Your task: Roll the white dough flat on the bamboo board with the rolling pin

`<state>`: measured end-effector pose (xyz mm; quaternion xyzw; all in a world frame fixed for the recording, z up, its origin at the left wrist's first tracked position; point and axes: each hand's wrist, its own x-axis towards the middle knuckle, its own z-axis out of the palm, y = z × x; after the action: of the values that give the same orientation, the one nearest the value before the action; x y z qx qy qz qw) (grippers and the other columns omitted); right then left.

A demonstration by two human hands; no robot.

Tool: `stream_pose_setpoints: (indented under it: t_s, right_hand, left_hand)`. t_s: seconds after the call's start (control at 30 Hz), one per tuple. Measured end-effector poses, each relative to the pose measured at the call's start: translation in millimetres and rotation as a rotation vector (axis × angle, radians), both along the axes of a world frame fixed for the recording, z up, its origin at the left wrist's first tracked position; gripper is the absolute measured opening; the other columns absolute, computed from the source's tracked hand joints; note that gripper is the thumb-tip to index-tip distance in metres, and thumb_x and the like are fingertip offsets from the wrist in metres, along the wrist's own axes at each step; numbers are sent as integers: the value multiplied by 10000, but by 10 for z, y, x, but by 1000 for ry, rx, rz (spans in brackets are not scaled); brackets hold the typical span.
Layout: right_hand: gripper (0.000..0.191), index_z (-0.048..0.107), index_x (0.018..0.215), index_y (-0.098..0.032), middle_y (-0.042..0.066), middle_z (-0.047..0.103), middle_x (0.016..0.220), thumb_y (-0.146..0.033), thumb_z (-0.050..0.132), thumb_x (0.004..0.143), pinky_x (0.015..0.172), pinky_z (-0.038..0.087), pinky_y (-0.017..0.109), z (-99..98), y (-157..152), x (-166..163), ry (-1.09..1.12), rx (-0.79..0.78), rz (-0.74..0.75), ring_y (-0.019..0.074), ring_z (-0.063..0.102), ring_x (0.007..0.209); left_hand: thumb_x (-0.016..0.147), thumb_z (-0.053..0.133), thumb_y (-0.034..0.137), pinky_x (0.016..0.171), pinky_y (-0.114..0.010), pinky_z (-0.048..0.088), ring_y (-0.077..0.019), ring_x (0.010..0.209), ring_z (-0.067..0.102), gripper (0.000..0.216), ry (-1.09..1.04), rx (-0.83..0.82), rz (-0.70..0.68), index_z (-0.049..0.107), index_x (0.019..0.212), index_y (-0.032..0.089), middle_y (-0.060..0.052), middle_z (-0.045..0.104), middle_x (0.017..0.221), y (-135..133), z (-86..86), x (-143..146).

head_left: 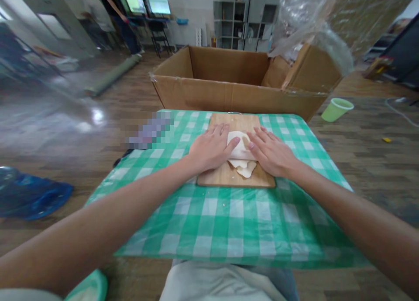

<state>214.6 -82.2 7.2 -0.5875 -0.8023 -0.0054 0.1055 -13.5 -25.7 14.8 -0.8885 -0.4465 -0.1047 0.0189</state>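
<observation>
A flattened piece of white dough [240, 139] lies on a wooden cutting board [235, 121], with ragged dough edges [247, 169] towards me. Across its middle runs a pale rounded band [242, 155] like a rolling pin, its ends hidden by my hands. My left hand [212, 147] lies flat at the left side of the dough, fingers stretched forward and thumb over it. Palm down on the right side, my right hand [270, 150] mirrors it with fingers extended. Both hands press from above rather than wrapping round anything.
The board rests on a table with a green-and-white checked cover [222, 222]. Behind it stands a large cardboard box [225, 89] with clear plastic wrap [304, 22]. A green cup [337, 110] is at the right, a green basin [98, 285] low left. Two people stand far back.
</observation>
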Motion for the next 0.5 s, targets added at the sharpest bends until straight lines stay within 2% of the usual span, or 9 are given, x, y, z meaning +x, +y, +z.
stream_pose_setpoints:
  t_s: [0.1,0.27,0.37,0.5]
  right_hand:
    - [831,456,1615,-141,168,330,1729,-657,81,1082,1294,211,616,-11,266,76,37,-5,-27,372,175,1632]
    - [859,478,1592,-127,179,256,1755,-681,75,1073,1293,174,623,39,585,148,58,58,-40,395,116,1638]
    - [833,515,1564,-132,170,268,1753,-653,76,1084,1284,175,628,59,727,177,34,82,-38,398,137,1633]
    - [836,525,1549,-124,182,301,1737,-642,61,1085,1279,182,627,35,805,214,4,55,-9,393,177,1624]
  left_hand:
    - [1116,127,558,1237,-509,345,-358,1553,386,720,41,-7,-3,389,1600,94,-220,426,1654,301,43,76]
    - [1141,157,415,1213,-579,336,-387,1549,377,574,134,-19,-71,419,1599,190,-210,381,1676,736,2,156]
    - [1140,159,384,1194,-608,343,-399,1518,414,574,126,-26,-68,410,1602,152,-251,395,1652,852,-35,181]
    - [1134,188,402,1197,-634,325,-392,1514,402,586,37,-7,-46,440,1560,89,-274,411,1636,830,-51,171]
